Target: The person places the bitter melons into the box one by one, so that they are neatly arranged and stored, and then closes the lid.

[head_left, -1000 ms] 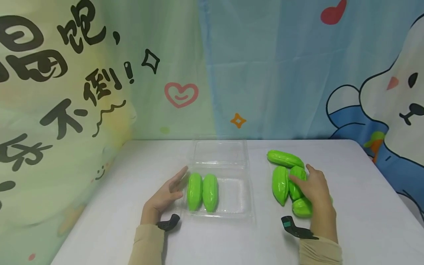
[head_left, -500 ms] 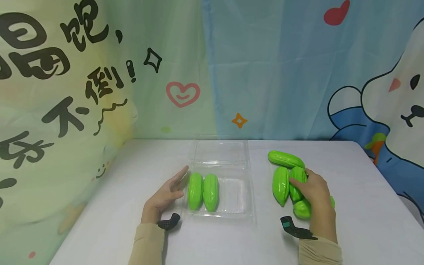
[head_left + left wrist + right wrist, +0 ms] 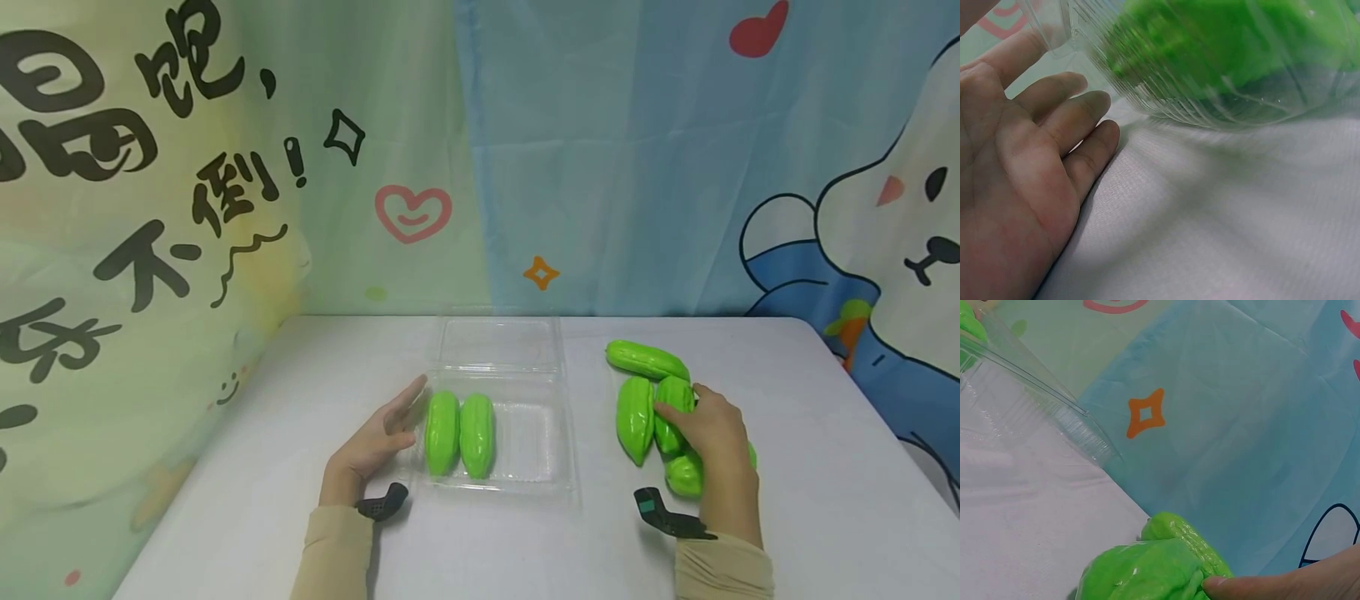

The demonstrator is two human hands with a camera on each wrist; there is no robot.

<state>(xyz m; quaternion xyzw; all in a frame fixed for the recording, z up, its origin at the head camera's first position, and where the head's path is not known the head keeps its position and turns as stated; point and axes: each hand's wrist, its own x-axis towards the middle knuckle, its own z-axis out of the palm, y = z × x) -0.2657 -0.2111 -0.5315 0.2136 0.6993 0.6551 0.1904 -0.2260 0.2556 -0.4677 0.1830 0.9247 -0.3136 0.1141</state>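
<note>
A clear plastic clamshell box [image 3: 551, 450] lies open in the middle of the white table, lid [image 3: 498, 343] folded back. Two green bitter gourds [image 3: 442, 433] [image 3: 477, 435] lie side by side in its left half. My left hand [image 3: 401, 412] rests on the table with straight fingers against the box's left wall [image 3: 1166, 94]; the gourds [image 3: 1241, 37] show through it. To the right lies a pile of several gourds [image 3: 647, 360]. My right hand [image 3: 684, 408] grips one gourd [image 3: 671, 417] in that pile, thumb on its left side; the gourd [image 3: 1154, 569] fills the lower wrist view.
A printed cartoon curtain [image 3: 600, 167] hangs right behind the table. The table's right edge [image 3: 900, 450] runs close to the gourd pile. Bare tabletop [image 3: 495, 550] lies in front of the box and between the box and the pile.
My right hand's fingers have curled down around the gourd in the pile. The left hand and the box have not moved.
</note>
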